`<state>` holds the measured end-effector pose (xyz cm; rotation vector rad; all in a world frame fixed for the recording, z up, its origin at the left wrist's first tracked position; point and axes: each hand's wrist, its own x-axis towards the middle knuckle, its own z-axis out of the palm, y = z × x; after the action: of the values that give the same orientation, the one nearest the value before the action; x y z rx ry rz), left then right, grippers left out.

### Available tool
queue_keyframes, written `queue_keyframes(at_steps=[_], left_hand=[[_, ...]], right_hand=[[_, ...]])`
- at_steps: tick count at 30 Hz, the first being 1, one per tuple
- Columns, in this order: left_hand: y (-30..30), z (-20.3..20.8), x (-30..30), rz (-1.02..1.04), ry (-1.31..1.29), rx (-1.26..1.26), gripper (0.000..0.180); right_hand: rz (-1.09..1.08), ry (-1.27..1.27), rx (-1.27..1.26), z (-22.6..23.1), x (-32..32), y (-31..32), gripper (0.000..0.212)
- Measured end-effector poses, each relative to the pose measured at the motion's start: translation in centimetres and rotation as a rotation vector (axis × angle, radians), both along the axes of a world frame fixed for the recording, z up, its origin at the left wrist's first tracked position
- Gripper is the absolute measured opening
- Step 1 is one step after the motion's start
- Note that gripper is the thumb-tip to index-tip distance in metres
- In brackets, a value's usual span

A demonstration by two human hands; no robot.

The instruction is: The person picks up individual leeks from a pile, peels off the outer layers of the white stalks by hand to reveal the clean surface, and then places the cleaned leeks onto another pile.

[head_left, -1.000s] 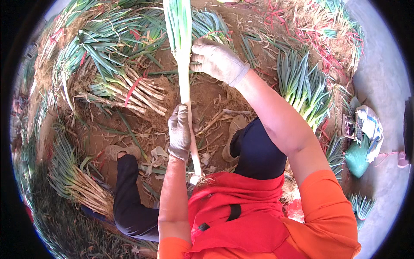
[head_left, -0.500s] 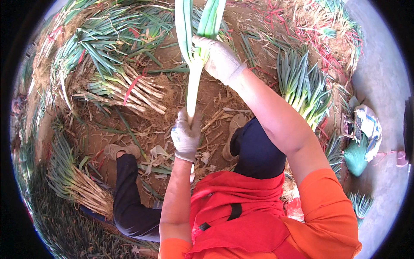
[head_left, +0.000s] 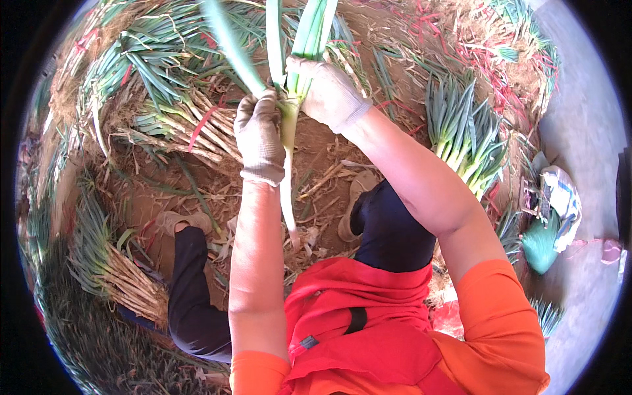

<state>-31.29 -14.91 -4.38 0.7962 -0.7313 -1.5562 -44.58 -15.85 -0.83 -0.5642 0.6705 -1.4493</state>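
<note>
A long green onion (head_left: 288,145) hangs upright in front of me, its pale stem downward and its root end near my lap. My right hand (head_left: 329,93), in a whitish work glove, is closed round its neck where the green leaves (head_left: 308,39) fan out. On the near left side of that neck, my gloved left hand (head_left: 261,138) pinches the base of one outer leaf (head_left: 232,47), which leans away to the left. The leaf's upper part is smeared by motion. Part of the stem lies behind the left hand and wrist.
A red-tied bundle of green onions (head_left: 191,125) lies on the dirt ahead to the left, another bundle (head_left: 125,276) beside my left leg. Cleaned green onions (head_left: 461,131) stand at the right. Green bag (head_left: 541,245) sits farther right. Peelings litter the ground (head_left: 316,178).
My left hand has moved up from the lower stem to the neck and now grips a leaf, bending it leftward. The right hand keeps its hold, nearly in place.
</note>
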Motion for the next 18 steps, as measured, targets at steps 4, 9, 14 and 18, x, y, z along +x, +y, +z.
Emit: queue_keyframes(at_steps=[4, 9, 14, 18], left_hand=[[2.4, -1.4, 0.5, 0.087, -0.077, 0.078, 0.015], [6.3, -7.1, 3.2, 0.037, -0.239, 0.194, 0.026], [12.4, -19.7, 12.1, 0.110, -0.729, 0.453, 0.038], [20.1, -25.6, 20.7, -0.364, -1.677, 0.848, 0.041]], right_hand=[[-0.059, 0.093, 0.054, -0.3, -1.5, -0.1, 0.019], [-0.115, 0.105, 0.014, -1.7, -2.6, 0.1, 0.020], [-0.211, 0.172, -0.119, -0.1, -4.8, -0.3, 0.023], [-0.356, 0.094, -0.143, -1.1, -9.1, -0.7, 0.022]])
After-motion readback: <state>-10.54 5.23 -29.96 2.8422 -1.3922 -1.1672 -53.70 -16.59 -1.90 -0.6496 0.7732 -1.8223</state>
